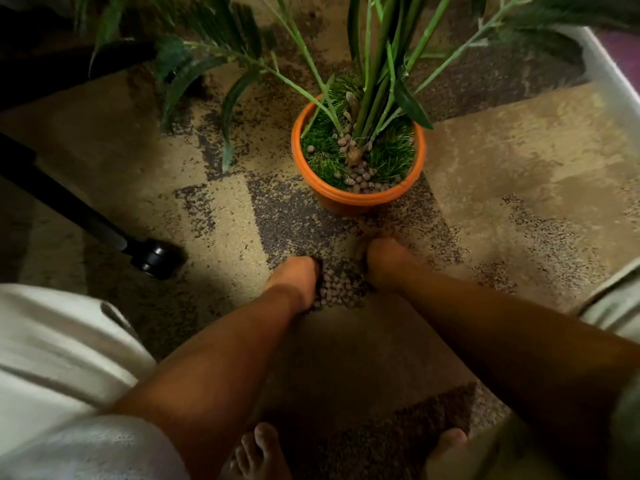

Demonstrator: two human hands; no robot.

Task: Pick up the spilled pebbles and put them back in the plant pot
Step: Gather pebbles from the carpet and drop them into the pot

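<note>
my left hand [298, 280] + right hand [382, 263] cup spilled pebbles [337, 289] on carpet [519, 161], just short of plant pot [358, 199] | fingers hidden, open/closed unclear | risk: loose scoop, pebbles roll off during lift

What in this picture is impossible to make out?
- Head view: fingers of the left hand and right hand curl down out of sight at the pebble pile, so their grip is hidden.
- Any pebbles under the hands.
- The plant: its top is cut off by the upper edge.
- Stray pebbles are too small to tell from the speckled carpet.
</note>
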